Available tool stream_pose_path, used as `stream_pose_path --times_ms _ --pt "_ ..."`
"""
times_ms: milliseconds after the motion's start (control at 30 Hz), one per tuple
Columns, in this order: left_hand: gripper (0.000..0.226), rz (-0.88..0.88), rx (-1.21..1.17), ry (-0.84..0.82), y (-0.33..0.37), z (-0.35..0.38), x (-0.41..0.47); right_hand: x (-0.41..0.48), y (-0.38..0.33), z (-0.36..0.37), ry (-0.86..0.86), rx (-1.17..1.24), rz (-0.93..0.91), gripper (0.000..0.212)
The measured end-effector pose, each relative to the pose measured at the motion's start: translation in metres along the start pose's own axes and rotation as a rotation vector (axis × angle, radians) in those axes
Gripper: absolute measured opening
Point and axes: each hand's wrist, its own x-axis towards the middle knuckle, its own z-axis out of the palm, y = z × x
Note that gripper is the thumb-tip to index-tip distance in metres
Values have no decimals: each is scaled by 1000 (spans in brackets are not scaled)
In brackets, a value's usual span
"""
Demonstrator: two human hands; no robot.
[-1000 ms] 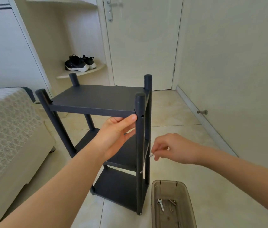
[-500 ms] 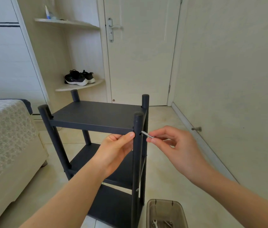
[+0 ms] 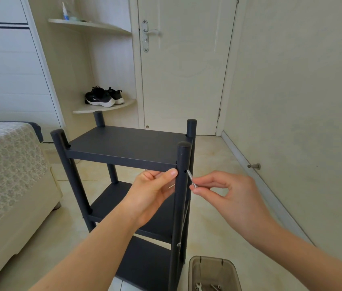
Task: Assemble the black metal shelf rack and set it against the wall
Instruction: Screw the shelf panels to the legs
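The black metal shelf rack stands upright on the tiled floor with three shelves on four round posts. My left hand grips the underside of the top shelf at its near right corner, thumb against the near right post. My right hand pinches a silver screw between thumb and forefinger. The screw's tip sits at a small hole in that post, just below the top shelf.
A translucent brown plastic box with a small wrench and screws lies on the floor at the rack's right foot. A bed fills the left. Beyond are a closed door, corner shelves with black shoes, and a wall at right with a doorstop.
My right hand has risen from low beside the post and brought the screw up to the hole under the top shelf. The view has tilted upward. My left hand has kept its hold.
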Motion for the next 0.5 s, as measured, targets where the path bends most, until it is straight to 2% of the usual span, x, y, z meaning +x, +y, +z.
stream_pose_path --times_ms 133,300,400,500 --pt "69 -19 -31 29 -1 0 0 0 0 0 -3 -1 -20 15" --pt "56 -66 -91 26 0 4 0 1 2 1 9 29 -18 15" --pt "87 -74 -147 114 2 6 2 4 1 3 14 32 -11 15" --pt "96 -65 -97 113 4 9 -1 6 1 6 13 54 2 15"
